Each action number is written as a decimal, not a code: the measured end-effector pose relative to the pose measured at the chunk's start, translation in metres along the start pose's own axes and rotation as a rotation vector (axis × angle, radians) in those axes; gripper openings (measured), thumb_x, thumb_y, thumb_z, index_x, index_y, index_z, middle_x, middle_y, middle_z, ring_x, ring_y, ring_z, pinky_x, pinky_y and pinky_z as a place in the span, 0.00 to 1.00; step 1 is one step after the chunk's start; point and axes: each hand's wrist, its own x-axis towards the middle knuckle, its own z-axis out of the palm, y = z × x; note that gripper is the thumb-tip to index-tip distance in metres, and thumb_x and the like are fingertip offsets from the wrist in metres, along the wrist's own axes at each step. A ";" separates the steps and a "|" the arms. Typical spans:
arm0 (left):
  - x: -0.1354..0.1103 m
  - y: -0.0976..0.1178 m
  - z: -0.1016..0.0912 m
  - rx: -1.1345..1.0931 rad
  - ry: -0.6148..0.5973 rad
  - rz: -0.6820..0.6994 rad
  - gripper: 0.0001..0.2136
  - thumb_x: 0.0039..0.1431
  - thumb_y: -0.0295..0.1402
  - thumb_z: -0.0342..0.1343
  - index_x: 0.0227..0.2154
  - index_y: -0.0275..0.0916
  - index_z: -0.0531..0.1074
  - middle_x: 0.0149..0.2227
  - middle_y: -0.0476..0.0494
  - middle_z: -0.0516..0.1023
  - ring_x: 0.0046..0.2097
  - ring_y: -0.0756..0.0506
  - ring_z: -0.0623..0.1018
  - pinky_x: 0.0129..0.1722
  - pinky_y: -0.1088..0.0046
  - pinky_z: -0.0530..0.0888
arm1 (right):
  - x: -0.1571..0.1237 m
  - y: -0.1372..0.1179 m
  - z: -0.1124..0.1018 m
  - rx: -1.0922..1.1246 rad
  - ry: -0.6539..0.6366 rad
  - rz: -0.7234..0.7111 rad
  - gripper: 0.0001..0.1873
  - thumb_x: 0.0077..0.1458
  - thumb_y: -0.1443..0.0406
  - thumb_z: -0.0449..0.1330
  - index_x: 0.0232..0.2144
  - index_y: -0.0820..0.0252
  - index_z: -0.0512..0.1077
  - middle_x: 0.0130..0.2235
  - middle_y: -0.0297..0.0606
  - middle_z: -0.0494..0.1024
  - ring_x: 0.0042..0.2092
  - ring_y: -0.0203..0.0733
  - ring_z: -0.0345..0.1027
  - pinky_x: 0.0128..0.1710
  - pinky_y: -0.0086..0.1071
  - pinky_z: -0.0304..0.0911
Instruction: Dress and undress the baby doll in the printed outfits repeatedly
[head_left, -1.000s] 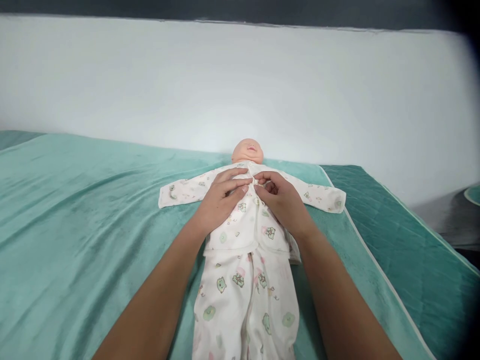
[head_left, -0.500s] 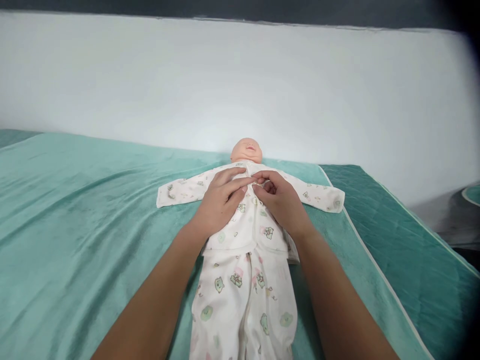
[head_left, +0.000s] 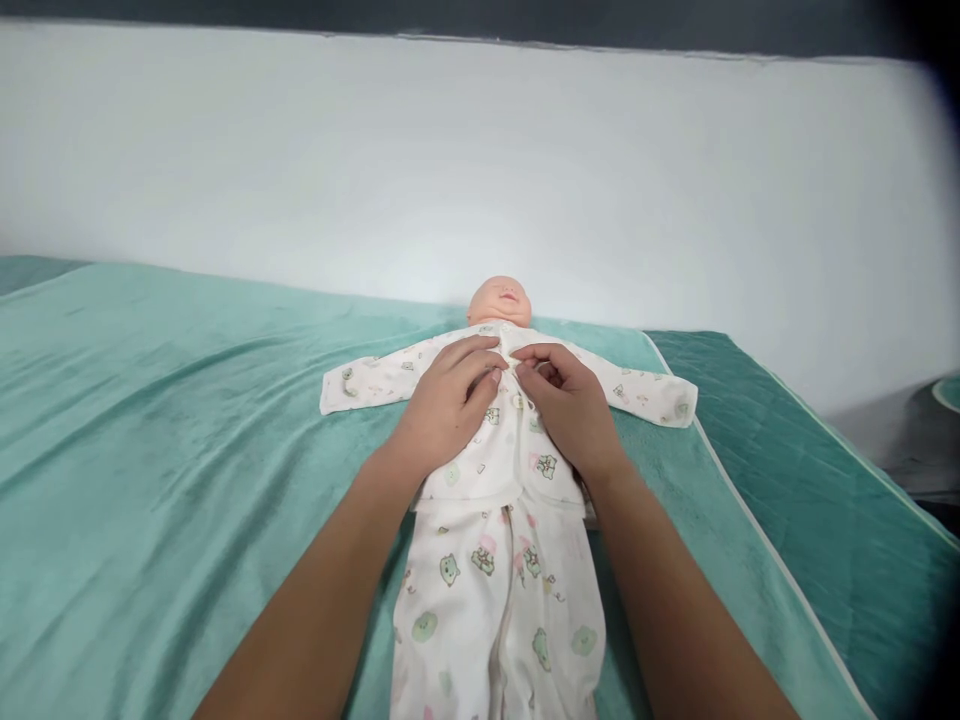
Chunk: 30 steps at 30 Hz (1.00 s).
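A baby doll (head_left: pixel 501 300) lies on its back on a teal blanket (head_left: pixel 165 400), head toward the wall. It wears a white printed shirt (head_left: pixel 375 375) with sleeves spread out and matching trousers (head_left: pixel 495 600). My left hand (head_left: pixel 450 405) rests on the doll's chest, fingers together, pinching the shirt's front edge. My right hand (head_left: pixel 570 405) is curled beside it, fingertips pinching the other front edge at the upper chest. Both sets of fingertips meet at the shirt's closure.
A white wall (head_left: pixel 480 170) runs behind the bed. A darker quilted teal cover (head_left: pixel 810 500) lies to the right of the blanket, with a bed edge and dark floor (head_left: pixel 907 450) beyond it.
My hands stay at the shirt's upper closure with only small finger shifts. The view has shifted slightly.
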 end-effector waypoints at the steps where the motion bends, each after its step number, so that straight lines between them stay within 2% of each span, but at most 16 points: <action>1: 0.000 0.000 0.000 -0.001 0.008 -0.004 0.12 0.68 0.32 0.45 0.44 0.44 0.75 0.59 0.46 0.73 0.63 0.44 0.68 0.63 0.61 0.65 | 0.000 0.000 0.000 -0.001 0.004 -0.002 0.10 0.55 0.62 0.59 0.39 0.55 0.76 0.35 0.32 0.73 0.33 0.36 0.61 0.37 0.32 0.59; 11: -0.002 0.001 0.003 0.031 0.052 -0.005 0.10 0.66 0.30 0.48 0.40 0.43 0.75 0.57 0.46 0.75 0.62 0.45 0.69 0.62 0.62 0.66 | 0.001 -0.002 0.002 -0.089 0.070 -0.015 0.07 0.55 0.61 0.60 0.32 0.57 0.75 0.33 0.33 0.76 0.34 0.37 0.65 0.38 0.33 0.60; 17: -0.003 -0.003 0.007 0.008 0.128 -0.052 0.08 0.64 0.28 0.50 0.37 0.43 0.75 0.56 0.47 0.76 0.60 0.44 0.71 0.61 0.60 0.68 | 0.011 -0.014 0.001 -0.224 -0.073 0.031 0.08 0.53 0.60 0.60 0.26 0.57 0.73 0.26 0.30 0.74 0.30 0.37 0.64 0.33 0.33 0.58; 19: -0.003 -0.003 0.007 0.011 0.134 -0.052 0.08 0.63 0.27 0.51 0.36 0.43 0.75 0.56 0.47 0.76 0.59 0.44 0.72 0.61 0.61 0.69 | 0.012 -0.016 0.003 -0.244 -0.098 0.037 0.08 0.53 0.60 0.60 0.26 0.56 0.73 0.27 0.31 0.75 0.30 0.37 0.65 0.33 0.33 0.58; 25: -0.002 -0.003 0.008 0.016 0.136 -0.051 0.08 0.63 0.27 0.50 0.36 0.43 0.75 0.55 0.47 0.76 0.58 0.45 0.73 0.60 0.62 0.68 | 0.009 -0.016 0.010 -0.360 0.002 -0.012 0.05 0.54 0.62 0.59 0.31 0.56 0.74 0.35 0.35 0.78 0.37 0.40 0.68 0.40 0.36 0.59; 30: -0.001 -0.002 0.007 0.023 0.134 -0.057 0.08 0.64 0.28 0.50 0.37 0.42 0.74 0.55 0.46 0.76 0.58 0.44 0.73 0.59 0.62 0.68 | 0.011 -0.016 0.010 -0.417 -0.039 -0.009 0.05 0.54 0.62 0.59 0.30 0.57 0.72 0.35 0.36 0.77 0.37 0.41 0.68 0.38 0.35 0.58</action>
